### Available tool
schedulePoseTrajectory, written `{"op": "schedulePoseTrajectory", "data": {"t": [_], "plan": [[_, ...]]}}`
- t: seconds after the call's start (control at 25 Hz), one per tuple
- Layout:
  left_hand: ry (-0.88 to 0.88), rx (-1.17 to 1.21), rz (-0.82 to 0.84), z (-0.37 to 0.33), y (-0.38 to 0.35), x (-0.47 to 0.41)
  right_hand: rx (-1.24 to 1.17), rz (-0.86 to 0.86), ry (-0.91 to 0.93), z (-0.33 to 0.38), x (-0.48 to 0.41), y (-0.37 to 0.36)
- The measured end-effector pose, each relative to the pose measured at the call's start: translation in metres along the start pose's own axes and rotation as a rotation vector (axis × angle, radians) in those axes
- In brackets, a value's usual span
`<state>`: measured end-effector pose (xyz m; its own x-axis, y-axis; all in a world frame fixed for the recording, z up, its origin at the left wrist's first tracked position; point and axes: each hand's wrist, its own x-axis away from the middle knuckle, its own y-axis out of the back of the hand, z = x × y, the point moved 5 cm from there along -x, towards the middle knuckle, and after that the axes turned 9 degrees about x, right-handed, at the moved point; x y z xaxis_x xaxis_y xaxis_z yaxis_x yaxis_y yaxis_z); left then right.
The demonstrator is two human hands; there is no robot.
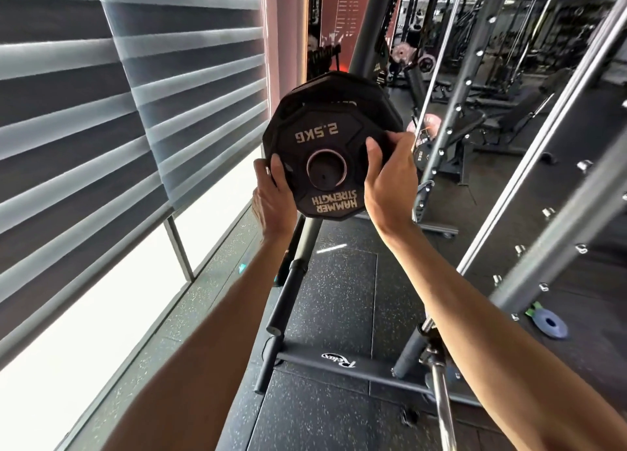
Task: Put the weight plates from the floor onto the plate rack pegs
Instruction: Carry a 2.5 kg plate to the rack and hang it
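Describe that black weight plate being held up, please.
The weight plate is black, many-sided and rubbery-looking, with gold lettering, 2.5KG and HAMMER STRENGTH, reading upside down. A metal ring lines its centre hole. It stands upright facing the camera, before a larger black plate. The left hand grips its left edge, the right hand its right edge.

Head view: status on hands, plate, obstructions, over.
Left hand and right hand grip the black angular 2.5KG weight plate by its edges. Plate raised, peg apparently in its hole. Bigger black plate directly behind.
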<state>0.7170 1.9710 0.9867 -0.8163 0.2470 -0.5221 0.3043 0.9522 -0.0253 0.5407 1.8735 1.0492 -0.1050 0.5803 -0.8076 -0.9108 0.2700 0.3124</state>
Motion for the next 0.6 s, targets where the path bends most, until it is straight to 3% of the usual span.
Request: {"op": "schedulePoseTrajectory", "data": {"t": [0.2,0.4,0.48,0.6], "plan": [[0.058,0.115,0.06,0.013,-0.004,0.002,0.026,0.1,0.017,-0.006,-0.001,-0.004],[0.14,0.183,-0.039,0.023,-0.005,0.035,0.07,0.062,-0.009,-0.005,0.011,0.007],[0.243,0.128,-0.052,0.048,-0.008,0.059,0.117,0.068,-0.034,-0.022,0.017,0.018],[0.38,-0.063,0.124,0.084,-0.025,0.115,0.247,0.147,-0.083,-0.077,0.047,0.031]]}}
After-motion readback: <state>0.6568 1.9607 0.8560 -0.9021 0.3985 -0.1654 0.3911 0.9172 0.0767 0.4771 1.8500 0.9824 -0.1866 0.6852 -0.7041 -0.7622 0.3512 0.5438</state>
